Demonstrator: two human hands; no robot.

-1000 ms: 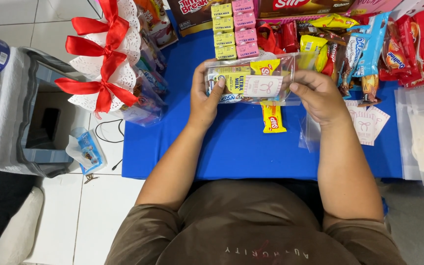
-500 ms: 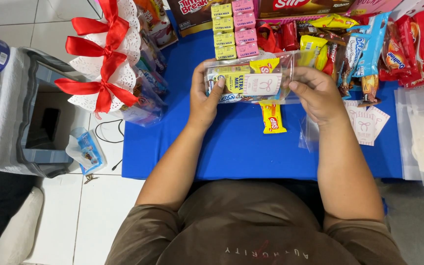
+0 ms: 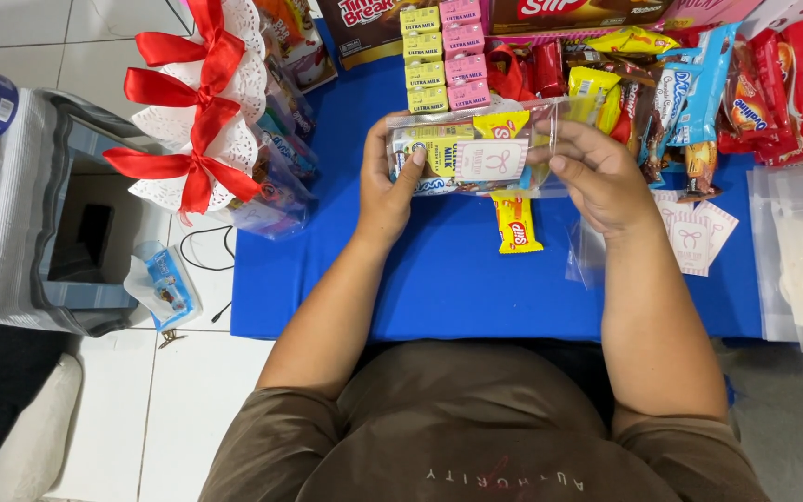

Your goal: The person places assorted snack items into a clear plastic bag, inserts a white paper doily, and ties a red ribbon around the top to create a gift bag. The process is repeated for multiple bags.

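both hands, left hand (image 3: pixel 385 191) and right hand (image 3: pixel 597 177), are pinching the ends of a filled clear snack bag (image 3: pixel 476 153) above the blue table (image 3: pixel 439 288); looking light, crinkly, slippery, best gripped at edges.

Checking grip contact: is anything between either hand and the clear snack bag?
Nothing visible. The left hand and right hand both touch the snack bag directly, one at each end, holding it above the blue cloth.
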